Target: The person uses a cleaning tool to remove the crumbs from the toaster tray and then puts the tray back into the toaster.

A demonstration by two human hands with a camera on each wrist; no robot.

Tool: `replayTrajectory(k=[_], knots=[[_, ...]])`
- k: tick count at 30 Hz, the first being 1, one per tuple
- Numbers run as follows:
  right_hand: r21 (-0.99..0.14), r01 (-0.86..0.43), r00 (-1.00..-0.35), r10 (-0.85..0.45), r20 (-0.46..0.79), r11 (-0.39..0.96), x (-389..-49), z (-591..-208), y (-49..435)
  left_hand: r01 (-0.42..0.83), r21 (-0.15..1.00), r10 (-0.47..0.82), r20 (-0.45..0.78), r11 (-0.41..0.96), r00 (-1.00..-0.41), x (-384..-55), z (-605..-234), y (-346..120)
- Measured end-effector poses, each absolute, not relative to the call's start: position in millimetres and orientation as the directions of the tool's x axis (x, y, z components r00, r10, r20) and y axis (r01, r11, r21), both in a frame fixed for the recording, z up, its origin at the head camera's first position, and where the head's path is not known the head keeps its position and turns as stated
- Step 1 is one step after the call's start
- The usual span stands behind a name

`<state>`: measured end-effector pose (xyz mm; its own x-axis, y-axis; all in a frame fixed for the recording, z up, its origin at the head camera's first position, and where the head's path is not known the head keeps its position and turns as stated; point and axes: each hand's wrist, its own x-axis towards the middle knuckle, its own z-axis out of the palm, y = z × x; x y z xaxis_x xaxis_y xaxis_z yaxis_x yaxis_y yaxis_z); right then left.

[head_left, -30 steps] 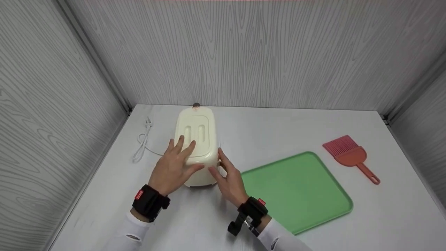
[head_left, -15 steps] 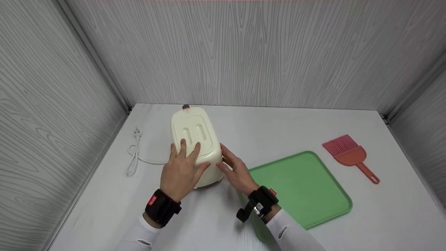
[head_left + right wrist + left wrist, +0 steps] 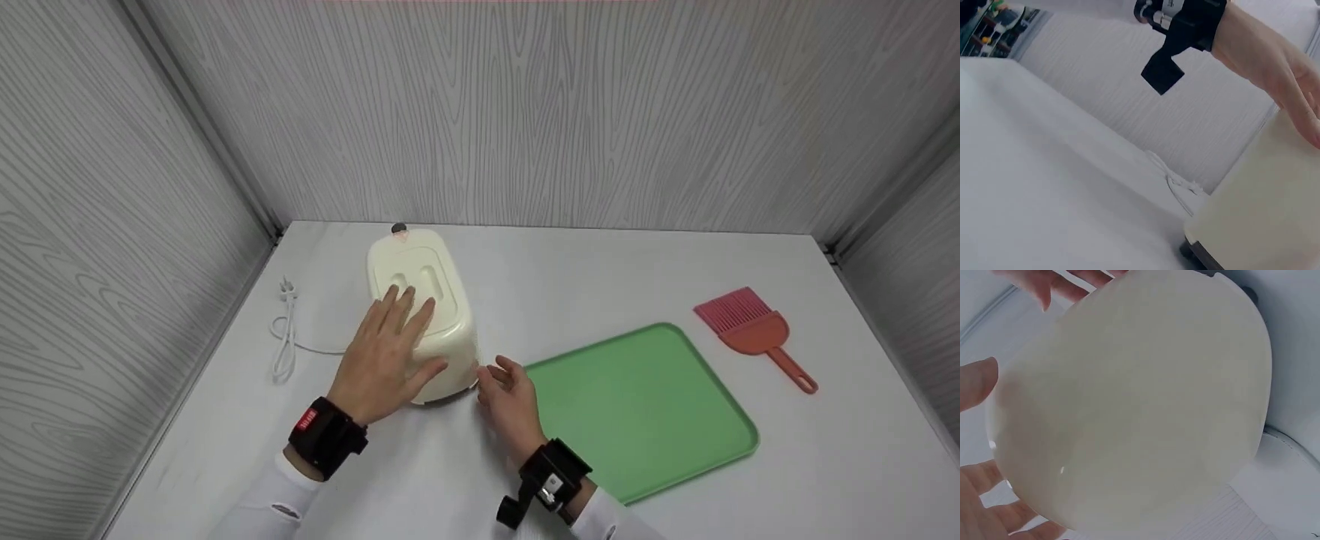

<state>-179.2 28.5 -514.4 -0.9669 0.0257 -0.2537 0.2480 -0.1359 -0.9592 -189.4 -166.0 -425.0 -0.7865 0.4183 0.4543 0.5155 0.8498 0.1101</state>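
A cream toaster (image 3: 459, 330) with two slot-shaped dents in its top stands left of centre in the head view, slightly angled. My left hand (image 3: 379, 367) lies over its top with fingers spread, the thumb near the front edge. In the right wrist view the left hand (image 3: 1272, 62) reaches over the top of the toaster (image 3: 1269, 208). My right hand (image 3: 514, 409) is low beside the near right corner, fingers loosely bent, fingertips close to the base. In the left wrist view, the right hand's fingers (image 3: 1067, 287) show along one side of the toaster's end face (image 3: 1134, 399).
A bundled white power cord with a plug (image 3: 285, 345) lies left of the toaster. To the right is a green tray (image 3: 637, 412), close to the right hand. A red brush and dustpan set (image 3: 757, 335) lies farther right. Grey wood-grain panels (image 3: 525, 112) enclose the table.
The toaster has turned, its near end swinging right and its cord shifting left and nearer. The right hand has dropped from the toaster's side to its lower near corner; the left stays on top.
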Motion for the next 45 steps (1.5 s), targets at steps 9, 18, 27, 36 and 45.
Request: replayTrajectory(k=[9, 18, 27, 36, 45], knots=[[-0.841, 0.401, -0.908, -0.037, -0.417, -0.363, -165.9, -524.2, 13.5, 0.582, 0.065, 0.520, 0.378, 0.811, -0.766, -201.5, -421.0, -164.7], [-0.795, 0.408, -0.903, -0.070, -0.424, -0.449, -163.5, -531.9, -12.1, 0.567, 0.029, 0.518, 0.371, 0.823, -0.771, -204.0, -428.6, -166.7], [-0.796, 0.402, -0.909, -0.096, -0.405, -0.452, -164.6, -536.4, -19.4, 0.573, 0.029, 0.523, 0.375, 0.819, -0.766, -206.7, -432.5, -164.7], [-0.835, 0.402, -0.912, -0.081, -0.402, -0.376, -168.5, -537.7, -16.3, 0.587, 0.016, 0.534, 0.392, 0.810, -0.749, -209.9, -431.1, -162.7], [-0.882, 0.383, -0.922, -0.062, -0.381, -0.274, -169.0, -537.8, -18.6, 0.579, 0.011, 0.531, 0.386, 0.815, -0.754, -208.8, -432.2, -164.0]])
